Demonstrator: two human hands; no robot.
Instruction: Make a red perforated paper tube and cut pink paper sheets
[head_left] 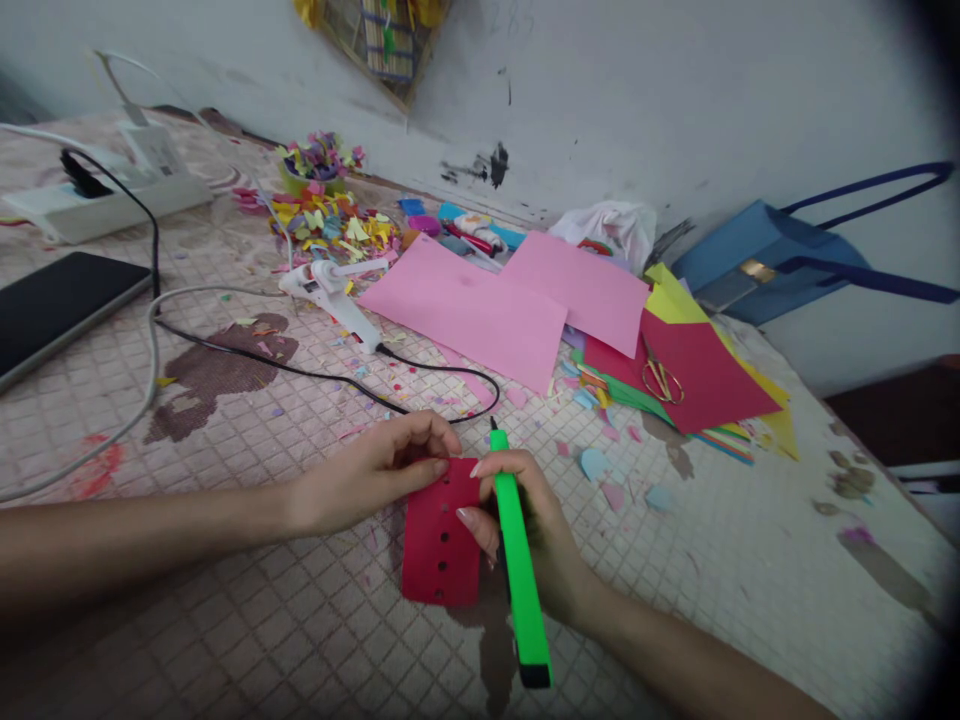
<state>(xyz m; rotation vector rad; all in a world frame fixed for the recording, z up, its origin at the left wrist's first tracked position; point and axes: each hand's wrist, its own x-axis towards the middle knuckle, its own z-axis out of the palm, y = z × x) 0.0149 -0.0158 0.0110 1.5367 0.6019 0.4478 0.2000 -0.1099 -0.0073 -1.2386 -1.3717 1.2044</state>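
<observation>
The left hand (367,480) pinches the top edge of a small rectangular red paper card (421,545) between thumb and fingers. Small dark spots run in a line down the card, which lies between the two hands, its lower end toward the wearer. The right hand (553,535) grasps a long, bright green, pen-like tool (520,565) with a black point and a black end; the point is directed away from the wearer, beyond the card's top right corner. This hand's thumb and a fingertip are at the card's right edge; whether they press on it is hard to tell.

Under both hands is a surface (315,640) covered in pale, diamond-patterned cloth with dark stains. Beyond the left hand lies a white plastic glue gun (346,312), with a thin black cable looping from its handle to just past the fingers. Farther beyond that hand is a heap of multicoloured paper scraps (337,228). Straight ahead of the hands, two large pink paper sheets (472,312) overlap. Beyond the right hand, gold-handled scissors (664,384) rest on a dark red paper sheet (709,370). Well to the left of the left hand sits a flat black device (67,300).
</observation>
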